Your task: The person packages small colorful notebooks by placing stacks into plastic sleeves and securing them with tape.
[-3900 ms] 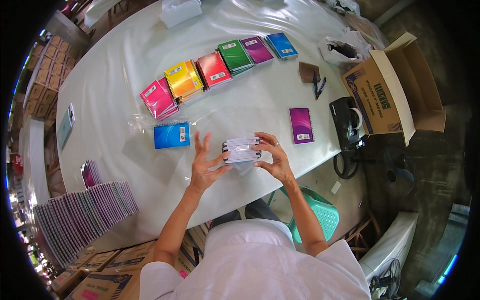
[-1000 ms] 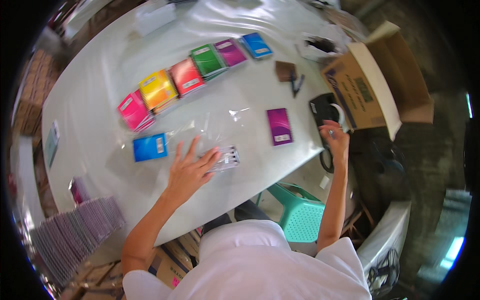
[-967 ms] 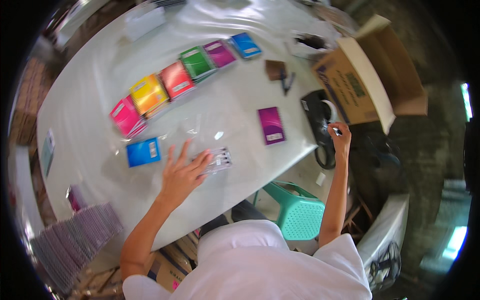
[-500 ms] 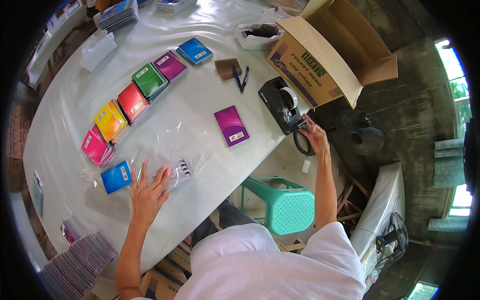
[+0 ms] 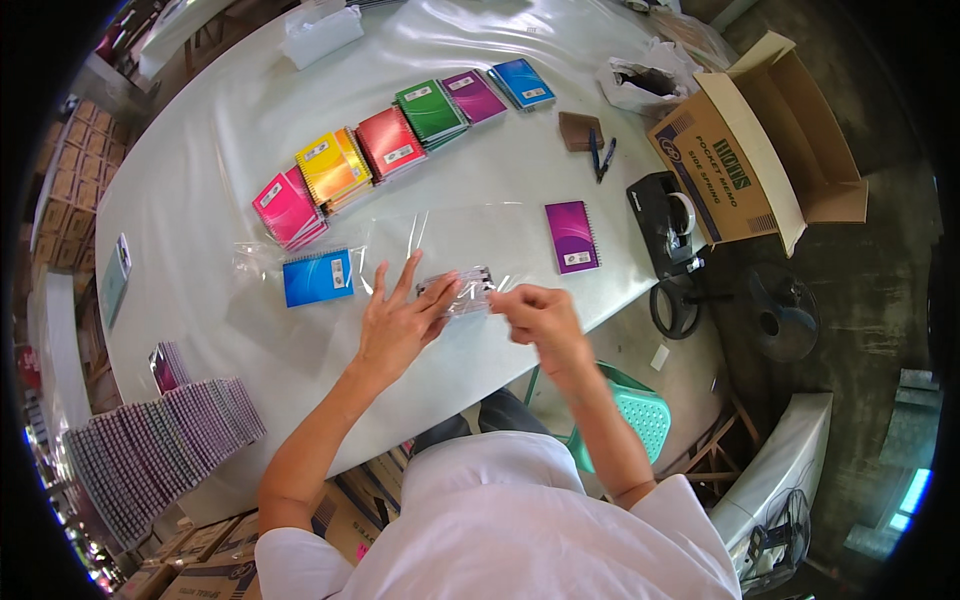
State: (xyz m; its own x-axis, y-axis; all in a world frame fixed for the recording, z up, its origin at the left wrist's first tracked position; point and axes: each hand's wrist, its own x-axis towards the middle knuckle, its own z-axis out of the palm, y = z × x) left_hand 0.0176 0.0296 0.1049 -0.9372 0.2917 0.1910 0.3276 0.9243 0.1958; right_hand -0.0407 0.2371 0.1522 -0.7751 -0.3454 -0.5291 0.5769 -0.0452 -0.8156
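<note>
My left hand (image 5: 395,318) lies with fingers spread, its fingertips pressing on a clear plastic-wrapped pack (image 5: 468,290) with dark spiral binding showing through. At the pack's right end is my right hand (image 5: 545,322), fingers pinched together and slightly blurred; whatever is between them is too small to make out. A blue spiral notebook (image 5: 318,278) lies to the left, by loose clear plastic film (image 5: 400,232). A purple spiral notebook (image 5: 572,238) sits to the right. Farther right, near the table edge, stands a black tape dispenser (image 5: 655,225).
Pink, yellow, red, green, purple and blue notebooks (image 5: 390,140) form a curved row of stacks at the back. A brown wallet (image 5: 578,131) and scissors-like blue tool (image 5: 602,155) lie near an open carton (image 5: 715,160). A green stool (image 5: 640,415) stands below the table edge.
My right hand has moved left from the tape dispenser to the wrapped pack. My left hand has stayed on the pack. The whole view has shifted, with the table contents appearing farther right.
</note>
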